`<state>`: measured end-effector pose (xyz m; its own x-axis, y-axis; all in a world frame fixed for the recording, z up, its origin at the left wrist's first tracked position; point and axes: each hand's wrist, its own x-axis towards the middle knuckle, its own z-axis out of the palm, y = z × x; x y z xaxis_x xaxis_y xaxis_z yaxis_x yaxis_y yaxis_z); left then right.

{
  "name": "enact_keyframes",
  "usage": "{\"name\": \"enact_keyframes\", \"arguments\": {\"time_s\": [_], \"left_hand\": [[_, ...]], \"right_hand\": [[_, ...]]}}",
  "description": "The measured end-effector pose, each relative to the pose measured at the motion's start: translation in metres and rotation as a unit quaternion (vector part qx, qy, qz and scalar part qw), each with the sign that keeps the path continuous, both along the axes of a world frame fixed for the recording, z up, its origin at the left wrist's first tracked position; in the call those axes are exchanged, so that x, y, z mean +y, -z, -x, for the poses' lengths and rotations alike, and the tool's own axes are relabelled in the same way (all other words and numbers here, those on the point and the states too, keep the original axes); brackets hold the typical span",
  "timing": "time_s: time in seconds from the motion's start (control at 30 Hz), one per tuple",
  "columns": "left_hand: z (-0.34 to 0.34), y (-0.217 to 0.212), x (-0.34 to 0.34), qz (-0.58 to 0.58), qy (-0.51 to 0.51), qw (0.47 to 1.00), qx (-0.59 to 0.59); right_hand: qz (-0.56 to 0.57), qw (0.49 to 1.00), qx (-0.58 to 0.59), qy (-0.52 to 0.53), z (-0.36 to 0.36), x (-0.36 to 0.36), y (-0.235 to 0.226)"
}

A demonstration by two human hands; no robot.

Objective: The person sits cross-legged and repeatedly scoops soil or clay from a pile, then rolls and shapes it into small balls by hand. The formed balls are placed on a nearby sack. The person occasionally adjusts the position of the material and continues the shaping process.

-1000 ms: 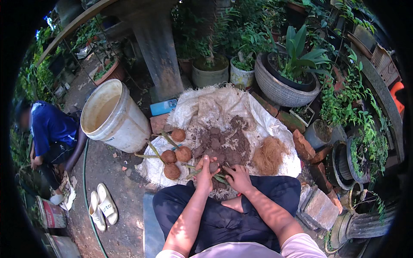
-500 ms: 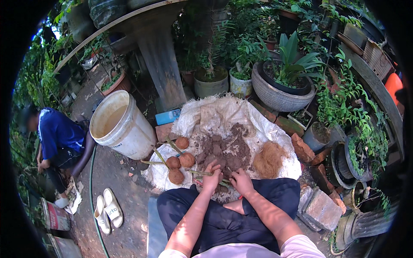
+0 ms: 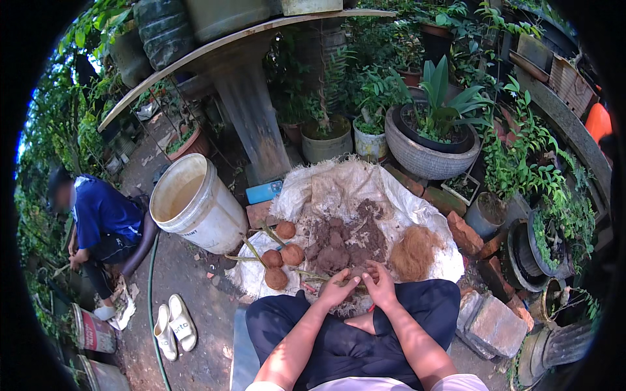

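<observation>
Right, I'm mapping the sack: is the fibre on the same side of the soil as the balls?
No, the fibre lies right of the soil, the balls left.

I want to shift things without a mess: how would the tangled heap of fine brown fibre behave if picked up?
The tangled brown fibre heap is probably light for its bulk, since it looks fluffy. It would likely flop and squash, its strands being thin and loose. Its wispy edges suggest strands may shed.

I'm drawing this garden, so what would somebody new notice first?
Probably the pale sack spread in the middle, with dark soil heaped on it. Four brown balls cluster at its left, and a shaggy brown fibre clump lies on its right side.
</observation>
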<state>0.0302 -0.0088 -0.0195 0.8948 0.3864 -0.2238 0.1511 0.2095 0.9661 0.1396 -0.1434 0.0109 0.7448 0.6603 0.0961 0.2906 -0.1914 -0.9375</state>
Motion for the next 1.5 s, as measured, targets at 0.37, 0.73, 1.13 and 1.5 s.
{"name": "enact_keyframes", "arguments": {"time_s": [0.37, 0.73, 1.13, 1.5], "left_hand": [[0.003, -0.027, 0.001, -0.426, 0.031, 0.895, 0.127], [-0.002, -0.015, -0.002, -0.343, 0.056, 0.922, 0.169], [0.008, -0.06, -0.019, 0.041, 0.016, 0.998, 0.039], [0.028, -0.049, 0.018, 0.053, -0.069, 0.996, 0.034]], "right_hand": [[0.149, 0.974, -0.125, -0.12, -0.02, 0.002, 0.001], [0.106, 0.992, -0.033, -0.06, -0.03, 0.005, 0.002], [0.054, 0.943, 0.289, -0.155, -0.045, 0.008, 0.023], [-0.079, 0.951, 0.236, 0.185, -0.079, 0.01, 0.019]]}}
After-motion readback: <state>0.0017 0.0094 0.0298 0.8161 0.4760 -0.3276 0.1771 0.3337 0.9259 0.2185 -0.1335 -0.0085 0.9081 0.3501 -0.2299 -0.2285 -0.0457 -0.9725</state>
